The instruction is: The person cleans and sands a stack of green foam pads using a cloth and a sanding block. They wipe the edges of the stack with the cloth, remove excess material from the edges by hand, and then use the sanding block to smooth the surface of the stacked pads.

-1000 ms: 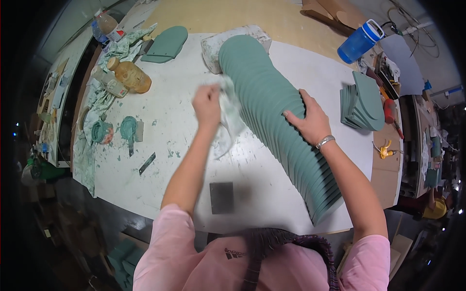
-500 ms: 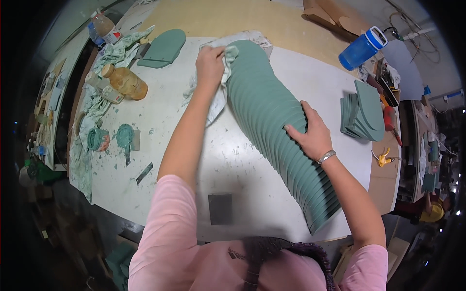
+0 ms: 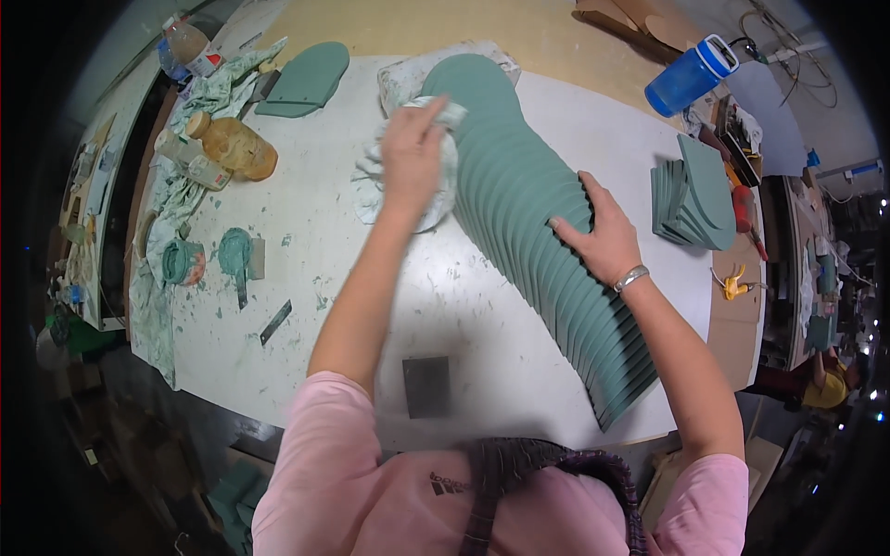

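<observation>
A small tub [image 3: 183, 262] at the left of the white table [image 3: 505, 371] contains green paste; the amber-coloured bottle [image 3: 243, 150] is capped, its contents not clearly discernible. The left hand [image 3: 413, 157] is closed around a pale cloth [image 3: 368, 193] at the left edge of the panel stack [image 3: 519, 176]. The right hand [image 3: 607, 236] rests spread on the stack's right side, thumb apart from the fingers. The matt green, round-ended panels overlap in a fanned row, running diagonally from a whitish block [image 3: 397, 85] toward the table's near edge.
</observation>
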A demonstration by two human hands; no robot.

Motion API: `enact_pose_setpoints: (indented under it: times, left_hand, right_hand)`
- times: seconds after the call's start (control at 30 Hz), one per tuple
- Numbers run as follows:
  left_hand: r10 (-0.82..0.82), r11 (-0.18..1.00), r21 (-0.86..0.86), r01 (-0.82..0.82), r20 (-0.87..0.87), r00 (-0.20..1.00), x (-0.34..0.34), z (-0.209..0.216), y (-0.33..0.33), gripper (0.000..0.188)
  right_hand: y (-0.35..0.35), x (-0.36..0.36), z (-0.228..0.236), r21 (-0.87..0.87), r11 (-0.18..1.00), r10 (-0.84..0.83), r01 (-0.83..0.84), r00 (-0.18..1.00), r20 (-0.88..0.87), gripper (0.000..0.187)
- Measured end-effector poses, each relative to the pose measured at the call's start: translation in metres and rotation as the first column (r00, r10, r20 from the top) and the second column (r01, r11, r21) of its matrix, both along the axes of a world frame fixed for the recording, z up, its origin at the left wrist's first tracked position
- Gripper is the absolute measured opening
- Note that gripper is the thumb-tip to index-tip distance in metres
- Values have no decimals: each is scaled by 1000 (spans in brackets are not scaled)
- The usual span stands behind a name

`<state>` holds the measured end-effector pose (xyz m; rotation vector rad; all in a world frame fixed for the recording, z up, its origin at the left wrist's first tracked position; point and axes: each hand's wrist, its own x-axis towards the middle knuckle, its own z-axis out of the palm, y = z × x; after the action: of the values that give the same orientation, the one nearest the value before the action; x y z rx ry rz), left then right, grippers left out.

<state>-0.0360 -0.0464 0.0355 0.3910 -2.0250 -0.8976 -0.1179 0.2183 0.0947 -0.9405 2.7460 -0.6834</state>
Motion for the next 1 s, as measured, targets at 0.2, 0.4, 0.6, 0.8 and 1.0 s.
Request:
enact_pose_setpoints:
  times: [0.2, 0.4, 0.6, 0.8, 1.0]
  left_hand:
    - [-102, 995, 10, 102, 83, 991, 54, -33, 39, 37]
    - [-71, 993, -95, 63, -85, 994, 3, 20, 30, 37]
    - [-36, 967, -250, 56, 81, 996, 36, -23, 45, 37]
    - [-57, 998, 36, 59, -48, 997, 24, 18, 43, 32]
    - [-113, 951, 298, 88, 69, 991, 71, -31, 110, 36]
  right_hand:
    - [5, -4, -5, 27, 1000, -1, 2, 999, -41, 84]
    - [1, 0, -5, 16, 1000, -6, 6, 1000, -30, 85]
    - [9, -3, -7, 10, 999, -33, 33, 999, -24, 85]
    - [4, -2, -5, 11, 1000, -27, 27, 999, -18, 86]
    - [5, -2, -5, 41, 998, -36, 37, 999, -20, 86]
